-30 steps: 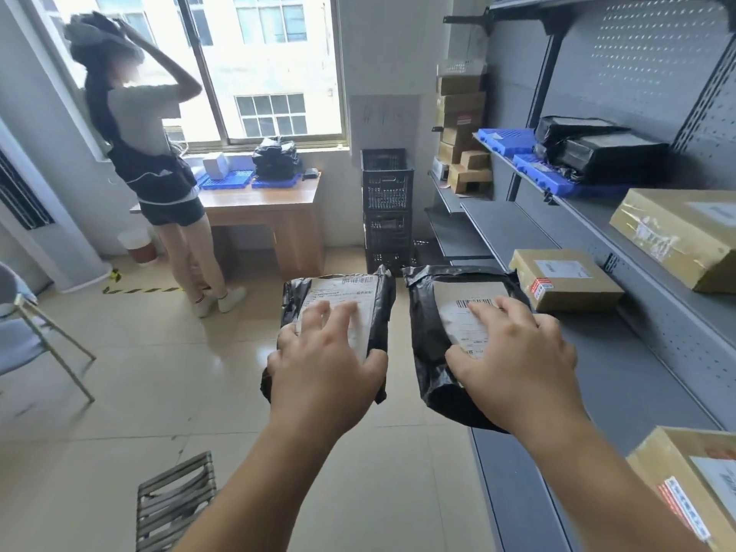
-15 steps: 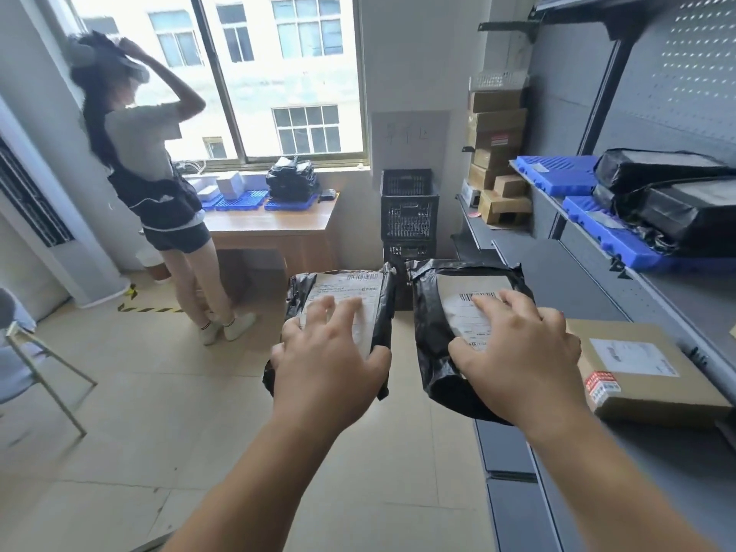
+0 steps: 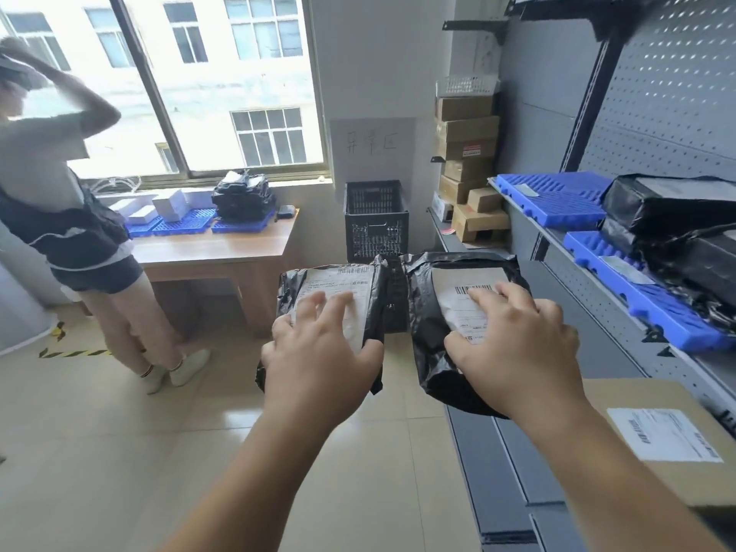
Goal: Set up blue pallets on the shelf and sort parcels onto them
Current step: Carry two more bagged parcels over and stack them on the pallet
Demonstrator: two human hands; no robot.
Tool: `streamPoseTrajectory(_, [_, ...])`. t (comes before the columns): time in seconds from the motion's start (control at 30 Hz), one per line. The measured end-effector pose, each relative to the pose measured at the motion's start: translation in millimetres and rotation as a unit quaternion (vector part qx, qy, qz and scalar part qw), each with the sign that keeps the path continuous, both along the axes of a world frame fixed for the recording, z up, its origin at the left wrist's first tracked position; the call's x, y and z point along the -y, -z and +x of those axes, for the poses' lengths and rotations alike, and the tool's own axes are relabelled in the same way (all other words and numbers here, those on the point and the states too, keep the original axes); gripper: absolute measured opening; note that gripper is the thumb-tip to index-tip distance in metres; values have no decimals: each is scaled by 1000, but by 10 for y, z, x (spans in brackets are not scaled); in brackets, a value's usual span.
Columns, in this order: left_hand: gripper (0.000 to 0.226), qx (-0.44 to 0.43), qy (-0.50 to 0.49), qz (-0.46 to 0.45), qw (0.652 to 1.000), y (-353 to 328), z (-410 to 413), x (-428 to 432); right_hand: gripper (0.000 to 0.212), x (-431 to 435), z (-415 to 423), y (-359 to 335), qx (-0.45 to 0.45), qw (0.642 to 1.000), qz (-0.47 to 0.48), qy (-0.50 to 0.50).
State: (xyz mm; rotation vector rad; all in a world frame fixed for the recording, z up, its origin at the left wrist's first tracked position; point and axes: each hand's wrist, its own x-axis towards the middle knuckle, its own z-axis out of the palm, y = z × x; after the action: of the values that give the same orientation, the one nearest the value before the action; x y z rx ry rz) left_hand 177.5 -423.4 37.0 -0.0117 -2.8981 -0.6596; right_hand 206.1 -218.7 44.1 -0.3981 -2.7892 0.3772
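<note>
My left hand [image 3: 318, 360] grips a black plastic-wrapped parcel [image 3: 338, 288] with a white label, held over the floor. My right hand [image 3: 517, 352] grips a second black parcel [image 3: 430, 344] with a barcode label, beside the first and at the shelf's edge. Two blue pallets lie on the grey shelf at right: the far pallet [image 3: 553, 197] is bare, the near pallet [image 3: 637, 296] carries stacked black parcels [image 3: 677, 217]. A brown cardboard parcel [image 3: 653, 440] sits on the lower shelf under my right forearm.
A person [image 3: 67, 217] stands at left by a wooden desk [image 3: 215, 253] holding blue pallets, white boxes and black parcels. A black crate stack [image 3: 376, 221] stands against the wall. Cardboard boxes [image 3: 466, 153] are piled at the shelf's far end.
The view has advanced toward the shelf and window, so the pallets and crates look closer. Both hands keep the same hold on the two black parcels.
</note>
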Motion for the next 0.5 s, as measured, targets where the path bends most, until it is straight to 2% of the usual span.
streamPoseTrajectory(0.13, [64, 5, 43, 0, 999, 27, -807, -104, 68, -71, -611, -14, 7, 999, 11, 44])
streamPoseTrajectory(0.3, [66, -3, 93, 6, 996, -1, -1677, -233, 72, -66, -1267, -79, 11, 996, 14, 89])
streamPoseTrajectory(0.5, [70, 2, 151, 20, 988, -74, -2401, -601, 73, -287, -1682, -148, 30, 990, 17, 136])
